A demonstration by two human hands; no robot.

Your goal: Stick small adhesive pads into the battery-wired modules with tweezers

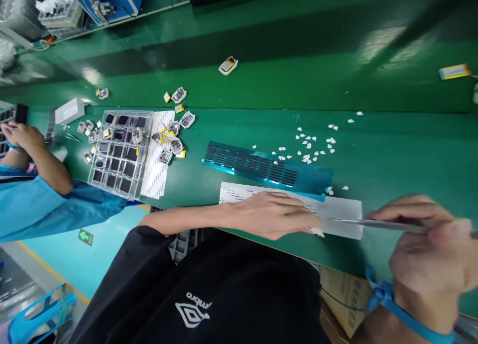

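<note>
My right hand (429, 239), blurred by motion and wearing a blue wrist strap (384, 291), grips a pair of metal tweezers (388, 225) that point left. The tips lie close to my left hand (276, 214), whose fingers are closed round a small white part (316, 231), mostly hidden by them. Beneath both is a printed white paper sheet (345, 209) on the green bench. Just behind it lies a blue film strip (254, 167) with rows of dark slots. Small white round stickers (308, 145) are scattered beyond the strip.
To the left are a clear compartment tray (121, 184) of dark square pieces and a pile of small white device housings (175, 145) with yellow batteries. Another housing (228, 65) sits farther back. A battery (454, 71) lies far right. At far left is a co-worker's hand (24, 135).
</note>
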